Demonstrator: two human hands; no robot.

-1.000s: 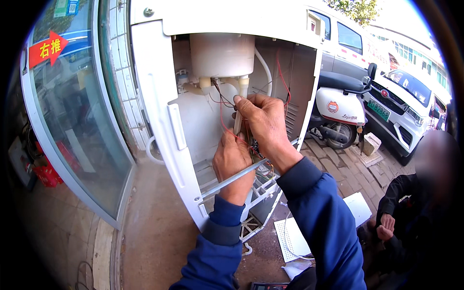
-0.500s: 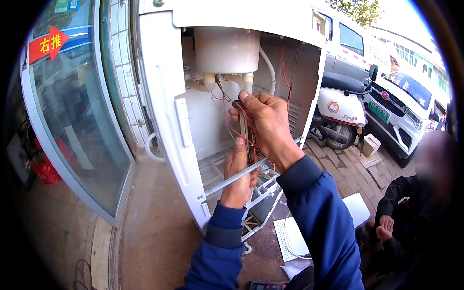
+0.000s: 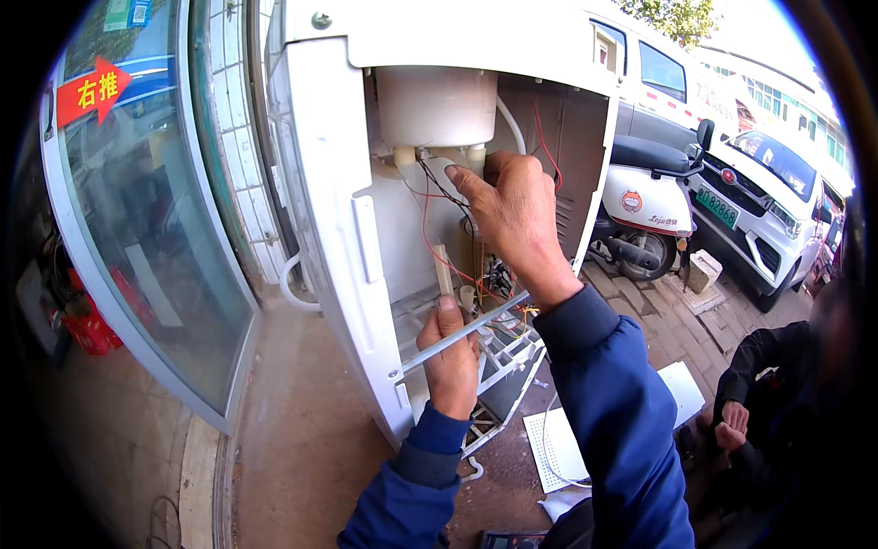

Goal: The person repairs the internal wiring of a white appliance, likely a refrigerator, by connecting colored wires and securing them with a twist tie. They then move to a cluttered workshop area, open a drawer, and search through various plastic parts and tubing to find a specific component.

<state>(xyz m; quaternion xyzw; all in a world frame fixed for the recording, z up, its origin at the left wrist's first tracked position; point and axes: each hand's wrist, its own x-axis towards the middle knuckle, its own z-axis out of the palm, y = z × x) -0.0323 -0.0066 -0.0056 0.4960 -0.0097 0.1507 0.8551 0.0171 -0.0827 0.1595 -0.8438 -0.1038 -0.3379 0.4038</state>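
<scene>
A tall white cabinet stands open in front of me, with a whitish round tank in its upper part. My left hand is closed round a pale, tube-like strip, whose upper end stands free. Beneath the tank, my right hand reaches up beside the right-hand pale fitting. Its thumb is stretched out and apart; the other fingertips are hidden behind the hand. Dark wires hang from the tank's underside close to that thumb, and a thin red wire runs down to the left of it.
A metal bar crosses the opening above my left wrist. Tangled wires and parts sit low inside. White panels lie on the ground at right. Another person's hands are at lower right; a scooter and cars stand beyond.
My right hand has moved up and right, from the wires to beside the fitting, and its thumb has spread. My left hand is slightly lower, and the strip's upper end now shows.
</scene>
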